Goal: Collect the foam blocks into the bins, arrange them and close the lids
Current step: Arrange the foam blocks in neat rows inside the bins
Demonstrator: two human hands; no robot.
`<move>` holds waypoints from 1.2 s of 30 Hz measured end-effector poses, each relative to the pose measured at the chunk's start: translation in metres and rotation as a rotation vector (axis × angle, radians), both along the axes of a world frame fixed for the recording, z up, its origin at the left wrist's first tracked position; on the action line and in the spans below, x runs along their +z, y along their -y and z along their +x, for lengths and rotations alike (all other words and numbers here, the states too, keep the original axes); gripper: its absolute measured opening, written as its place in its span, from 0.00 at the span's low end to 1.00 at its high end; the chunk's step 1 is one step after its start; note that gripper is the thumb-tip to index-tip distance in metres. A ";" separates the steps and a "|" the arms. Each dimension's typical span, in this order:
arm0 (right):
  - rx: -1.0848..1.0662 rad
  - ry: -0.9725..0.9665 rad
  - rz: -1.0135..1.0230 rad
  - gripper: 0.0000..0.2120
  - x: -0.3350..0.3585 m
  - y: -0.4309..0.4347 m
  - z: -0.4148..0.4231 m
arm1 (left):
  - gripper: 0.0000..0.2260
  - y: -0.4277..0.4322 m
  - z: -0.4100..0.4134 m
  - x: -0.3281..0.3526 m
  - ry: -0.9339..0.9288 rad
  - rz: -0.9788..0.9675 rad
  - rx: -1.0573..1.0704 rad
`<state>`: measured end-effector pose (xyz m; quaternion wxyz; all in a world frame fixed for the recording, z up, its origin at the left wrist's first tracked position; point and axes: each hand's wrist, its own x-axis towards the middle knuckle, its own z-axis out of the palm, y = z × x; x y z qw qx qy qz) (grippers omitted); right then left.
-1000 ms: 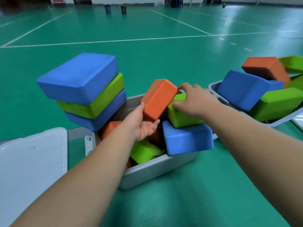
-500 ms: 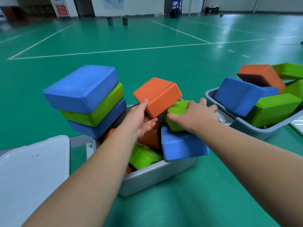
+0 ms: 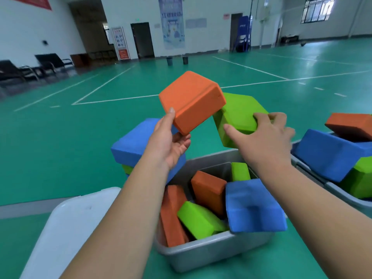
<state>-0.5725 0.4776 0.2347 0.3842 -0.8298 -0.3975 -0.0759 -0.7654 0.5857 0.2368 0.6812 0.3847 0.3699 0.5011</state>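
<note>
My left hand (image 3: 168,144) grips an orange foam block (image 3: 191,100) held up above the grey bin (image 3: 213,253). My right hand (image 3: 263,137) holds a green foam block (image 3: 235,113) lifted beside it, the two blocks touching. Inside the bin lie two orange blocks (image 3: 208,191), a green block (image 3: 198,220) and another green one (image 3: 239,171) at the back. A blue block (image 3: 253,206) rests on the bin's right rim. Behind my left wrist stands a stack topped by a blue block (image 3: 133,143).
A white lid (image 3: 66,232) lies on the floor at the left. A second grey bin (image 3: 342,195) at the right holds blue (image 3: 330,154), green and orange (image 3: 350,125) blocks. Green sports floor stretches ahead, with black chairs (image 3: 50,61) and two dark buckets (image 3: 177,60) far off.
Both hands have risen out of the bin, the left lifting the orange block and the right the green block. The view has tilted up, showing the hall.
</note>
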 end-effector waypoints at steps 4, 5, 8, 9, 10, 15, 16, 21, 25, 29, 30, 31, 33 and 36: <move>0.067 -0.037 0.072 0.49 0.014 -0.006 -0.022 | 0.19 0.001 -0.042 0.039 -0.076 0.073 0.097; 0.085 -0.043 0.081 0.49 0.018 -0.008 -0.028 | 0.17 0.000 -0.054 0.047 -0.083 0.056 0.115; 0.124 -0.065 0.099 0.49 0.028 -0.013 -0.044 | 0.13 -0.003 -0.092 0.060 -0.108 -0.019 0.179; 0.130 -0.078 0.105 0.48 0.031 -0.015 -0.050 | 0.13 -0.004 -0.103 0.059 -0.144 -0.021 0.210; 0.133 -0.090 0.111 0.48 0.033 -0.017 -0.055 | 0.12 -0.005 -0.112 0.056 -0.187 -0.013 0.240; 0.154 -0.105 0.158 0.48 0.039 -0.024 -0.076 | 0.09 -0.003 -0.134 0.034 -0.219 0.035 0.353; 0.161 -0.109 0.175 0.48 0.041 -0.025 -0.080 | 0.08 -0.001 -0.134 0.032 -0.210 0.040 0.364; 0.256 -0.091 0.315 0.45 0.053 -0.029 -0.105 | 0.07 -0.004 -0.131 0.019 -0.255 0.074 0.360; 0.317 -0.010 0.350 0.44 0.064 -0.041 -0.140 | 0.09 -0.009 -0.137 0.006 -0.248 0.036 0.349; 0.364 0.035 0.314 0.45 0.067 -0.061 -0.173 | 0.15 -0.015 -0.145 -0.001 -0.260 0.067 0.305; 0.370 0.051 0.300 0.45 0.067 -0.066 -0.180 | 0.16 -0.016 -0.146 -0.004 -0.261 0.078 0.297; 0.369 0.065 0.284 0.45 0.067 -0.071 -0.185 | 0.17 -0.017 -0.148 -0.007 -0.264 0.091 0.290; 0.351 0.085 0.244 0.46 0.067 -0.082 -0.195 | 0.19 -0.017 -0.151 -0.012 -0.277 0.107 0.281; 0.353 0.163 0.166 0.47 0.060 -0.090 -0.207 | 0.22 -0.016 -0.154 -0.015 -0.335 0.128 0.294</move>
